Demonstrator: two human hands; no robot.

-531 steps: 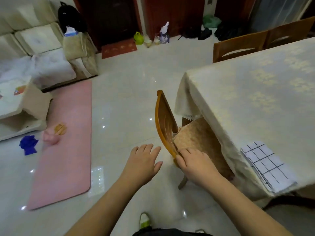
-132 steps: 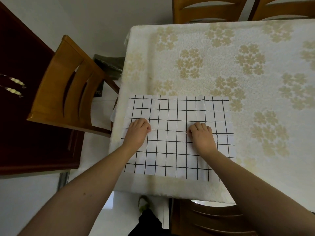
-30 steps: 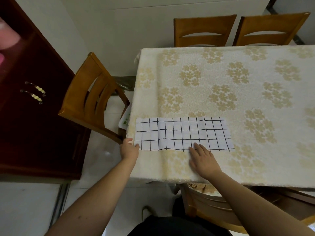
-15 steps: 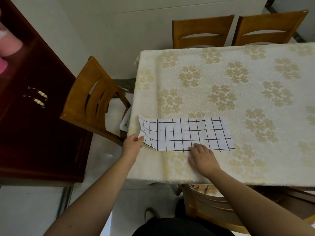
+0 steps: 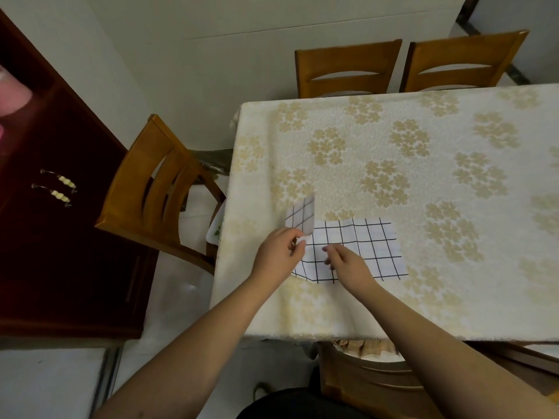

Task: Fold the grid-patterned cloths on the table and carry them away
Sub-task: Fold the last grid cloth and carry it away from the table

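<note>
My left hand [image 5: 279, 255] pinches the grid cloth [image 5: 360, 249] by its lifted left end; my right hand [image 5: 348, 263] presses it, fingers relaxed; long axis runs left–right across the tabletop [image 5: 423, 164].

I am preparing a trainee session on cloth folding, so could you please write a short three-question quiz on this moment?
1. True or false: the left hand pinches a lifted end of the grid-patterned cloth.
2. Where do the right hand's fingers rest? A) on the cloth B) on a chair C) on the cabinet
3. Fill in: the cloth lies on the table's floral ____.

Key: 1 true; 2 A; 3 tablecloth.
</note>
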